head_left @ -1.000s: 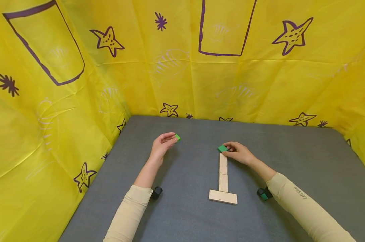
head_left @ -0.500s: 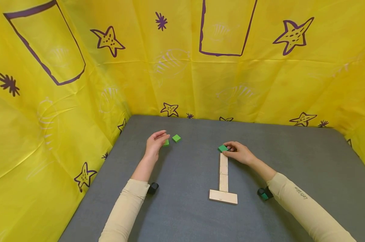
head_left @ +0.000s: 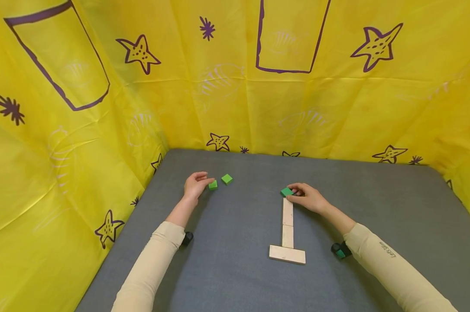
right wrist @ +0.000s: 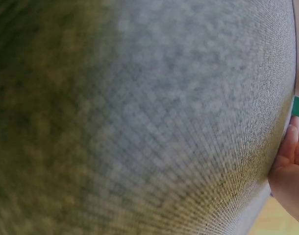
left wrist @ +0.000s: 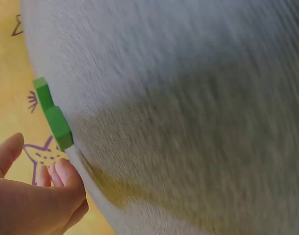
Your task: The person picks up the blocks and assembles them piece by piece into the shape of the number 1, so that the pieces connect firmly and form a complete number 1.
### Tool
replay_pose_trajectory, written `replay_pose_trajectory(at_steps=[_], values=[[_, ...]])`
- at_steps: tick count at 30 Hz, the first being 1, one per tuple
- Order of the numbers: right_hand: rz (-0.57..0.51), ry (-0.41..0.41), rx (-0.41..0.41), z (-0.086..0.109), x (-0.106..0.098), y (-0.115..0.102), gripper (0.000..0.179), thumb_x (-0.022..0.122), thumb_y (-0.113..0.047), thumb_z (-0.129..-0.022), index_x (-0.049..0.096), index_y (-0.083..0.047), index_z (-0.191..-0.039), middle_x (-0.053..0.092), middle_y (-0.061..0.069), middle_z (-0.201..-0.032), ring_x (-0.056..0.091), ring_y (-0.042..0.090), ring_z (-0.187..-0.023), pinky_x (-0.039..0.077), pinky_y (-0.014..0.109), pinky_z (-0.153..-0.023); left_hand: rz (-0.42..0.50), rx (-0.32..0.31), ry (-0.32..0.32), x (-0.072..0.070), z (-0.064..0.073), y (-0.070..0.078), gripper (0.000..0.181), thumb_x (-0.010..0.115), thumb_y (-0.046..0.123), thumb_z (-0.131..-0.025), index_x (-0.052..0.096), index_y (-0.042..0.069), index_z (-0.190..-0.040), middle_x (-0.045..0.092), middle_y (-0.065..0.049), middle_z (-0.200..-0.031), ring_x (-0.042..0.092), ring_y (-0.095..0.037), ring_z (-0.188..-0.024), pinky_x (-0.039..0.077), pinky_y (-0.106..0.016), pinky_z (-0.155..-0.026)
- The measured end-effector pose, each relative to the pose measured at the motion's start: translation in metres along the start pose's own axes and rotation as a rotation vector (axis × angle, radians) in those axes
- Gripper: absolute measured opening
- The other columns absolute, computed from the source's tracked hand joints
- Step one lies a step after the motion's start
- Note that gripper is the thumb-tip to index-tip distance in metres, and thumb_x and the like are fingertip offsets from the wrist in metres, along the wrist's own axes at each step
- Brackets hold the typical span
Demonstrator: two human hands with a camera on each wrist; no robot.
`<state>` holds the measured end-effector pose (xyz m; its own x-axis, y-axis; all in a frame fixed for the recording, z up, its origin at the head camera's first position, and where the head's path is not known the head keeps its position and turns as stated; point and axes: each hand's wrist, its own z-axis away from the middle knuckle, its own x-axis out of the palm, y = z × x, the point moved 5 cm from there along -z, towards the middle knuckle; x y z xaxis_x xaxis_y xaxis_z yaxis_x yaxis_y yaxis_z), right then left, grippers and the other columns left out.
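Note:
In the head view my right hand [head_left: 308, 198] pinches a dark green square block [head_left: 286, 192] at the top end of a line of wooden planks. Two of these form a column, an upper plank [head_left: 287, 212] and a lower plank [head_left: 287, 236], and a third plank [head_left: 287, 254] lies crosswise at its near end. Farther left, my left hand [head_left: 196, 186] is just beside a light green block [head_left: 213, 185], its fingers loose and apart from it in the left wrist view. A second light green block [head_left: 227, 179] lies close to the first.
All blocks lie on a dark grey table [head_left: 242, 268]. A yellow curtain [head_left: 235, 108] with purple starfish drawings surrounds its back and sides. Small black devices show under the left wrist [head_left: 186, 238] and right wrist [head_left: 340, 250].
My left hand has moved from the farther light green block toward the left and nearer, letting go of the blocks, which now both show. The right hand stays in place.

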<state>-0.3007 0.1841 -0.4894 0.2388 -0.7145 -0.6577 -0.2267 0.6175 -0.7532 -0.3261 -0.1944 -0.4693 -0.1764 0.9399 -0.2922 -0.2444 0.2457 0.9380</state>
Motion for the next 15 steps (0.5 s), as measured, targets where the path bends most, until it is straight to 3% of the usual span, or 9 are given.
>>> replay_pose_trajectory(at_steps=[5, 15], values=[[0.008, 0.000, -0.011, -0.0001, -0.0005, 0.0004, 0.044, 0.068, -0.024, -0.092, 0.060, 0.001, -0.126, 0.060, 0.011, -0.105, 0.051, 0.023, -0.093, 0.043, 0.038, -0.082, -0.151, 0.006, -0.013, -0.0002, -0.0008, -0.0030, 0.050, 0.078, 0.019, -0.083, 0.060, 0.001, -0.126, 0.060, -0.017, -0.123, 0.056, -0.032, -0.110, 0.045, -0.042, -0.094], [0.009, 0.012, -0.009, 0.0001, -0.0009, -0.0008, 0.042, 0.069, -0.023, -0.091, 0.061, 0.001, -0.125, 0.060, 0.010, -0.103, 0.052, 0.023, -0.093, 0.042, 0.036, -0.081, -0.223, 0.056, -0.006, 0.0050, -0.0040, -0.0022, 0.053, 0.083, 0.016, -0.077, 0.061, -0.001, -0.122, 0.062, -0.019, -0.119, 0.058, -0.031, -0.108, 0.047, -0.039, -0.090]])
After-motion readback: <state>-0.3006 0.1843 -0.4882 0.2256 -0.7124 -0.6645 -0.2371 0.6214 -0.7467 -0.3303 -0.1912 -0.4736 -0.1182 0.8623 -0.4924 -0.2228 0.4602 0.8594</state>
